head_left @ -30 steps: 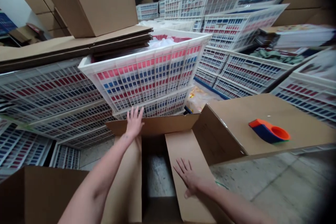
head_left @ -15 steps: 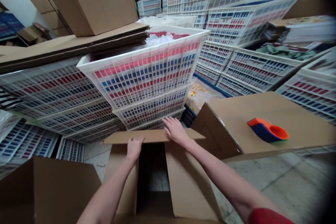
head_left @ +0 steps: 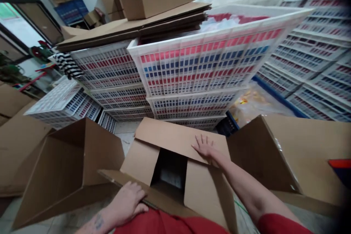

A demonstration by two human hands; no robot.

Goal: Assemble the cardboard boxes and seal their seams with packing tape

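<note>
In front of me is a brown cardboard carton (head_left: 210, 186) with its side flaps folded in and a dark gap in the middle. Its far flap (head_left: 170, 137) lies folded down over them. My right hand (head_left: 204, 148) rests flat on that flap, fingers spread. The near flap (head_left: 156, 197) still stands up at a slant along my side. Against its outer face lies my left hand (head_left: 130, 199), fingers extended together and thumb apart. Neither hand grasps anything.
An open carton (head_left: 102, 153) stands on the left. To the right is another carton (head_left: 315, 150), with an orange and blue object (head_left: 341, 170) on top, cut off by the frame. White plastic crates (head_left: 203, 65) are stacked ahead, beside flattened cardboard (head_left: 131, 31).
The far flap has gone down onto the side flaps. My left hand has left it and come back to the near flap, while my right hand stays on the far one. My view has turned left.
</note>
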